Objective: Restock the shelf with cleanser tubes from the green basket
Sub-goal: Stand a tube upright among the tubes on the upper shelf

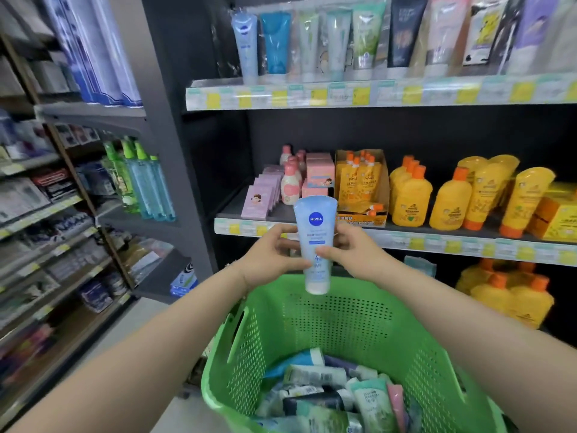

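Observation:
A light blue Nivea cleanser tube stands cap-down in the air above the green basket. My left hand grips its left side and my right hand grips its right side, thumbs across the front. Several more tubes lie piled in the basket's bottom. The top shelf carries a row of upright cleanser tubes, with a matching light blue tube at its left end.
The middle shelf holds pink boxes and bottles and yellow lotion bottles. More yellow bottles sit lower right. A dark pillar separates this unit from side shelves of bottles and packets at left.

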A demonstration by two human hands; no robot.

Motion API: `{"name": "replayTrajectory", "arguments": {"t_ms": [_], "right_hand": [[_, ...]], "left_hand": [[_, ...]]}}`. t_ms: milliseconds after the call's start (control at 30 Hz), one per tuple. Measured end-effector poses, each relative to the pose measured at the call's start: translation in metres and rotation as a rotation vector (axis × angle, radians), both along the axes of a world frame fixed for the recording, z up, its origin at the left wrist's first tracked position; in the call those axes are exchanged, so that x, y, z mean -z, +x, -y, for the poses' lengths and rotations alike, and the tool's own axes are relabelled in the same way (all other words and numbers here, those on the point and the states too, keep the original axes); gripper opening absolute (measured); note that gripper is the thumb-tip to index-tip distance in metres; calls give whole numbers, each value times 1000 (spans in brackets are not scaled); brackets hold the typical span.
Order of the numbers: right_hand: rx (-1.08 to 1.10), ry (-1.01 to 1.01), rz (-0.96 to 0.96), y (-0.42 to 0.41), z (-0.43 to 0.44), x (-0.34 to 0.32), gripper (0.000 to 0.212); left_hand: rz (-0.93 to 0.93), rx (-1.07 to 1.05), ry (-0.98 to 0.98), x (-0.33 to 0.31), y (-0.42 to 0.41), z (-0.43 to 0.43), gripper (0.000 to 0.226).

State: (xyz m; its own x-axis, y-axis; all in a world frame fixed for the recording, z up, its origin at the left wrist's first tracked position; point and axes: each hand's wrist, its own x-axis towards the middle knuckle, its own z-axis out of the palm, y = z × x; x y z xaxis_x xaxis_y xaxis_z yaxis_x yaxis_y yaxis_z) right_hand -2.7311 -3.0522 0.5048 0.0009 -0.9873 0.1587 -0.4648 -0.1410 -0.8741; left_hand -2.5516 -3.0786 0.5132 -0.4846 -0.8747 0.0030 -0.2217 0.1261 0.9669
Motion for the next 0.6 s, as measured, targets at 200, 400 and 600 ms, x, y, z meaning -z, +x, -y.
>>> {"name": "replayTrajectory", "arguments": {"t_ms": [200, 400, 600], "right_hand": [[-27, -126, 31, 19, 22, -53, 22], [109, -266, 21, 39, 56, -112, 35], [154, -338, -17, 63, 91, -168, 33]], "left_hand": [[-25, -105, -174, -23, 8, 18, 39], [-86, -108, -313, -89, 28, 54, 37], [-129, -41, -348, -150, 54, 106, 37]]}}
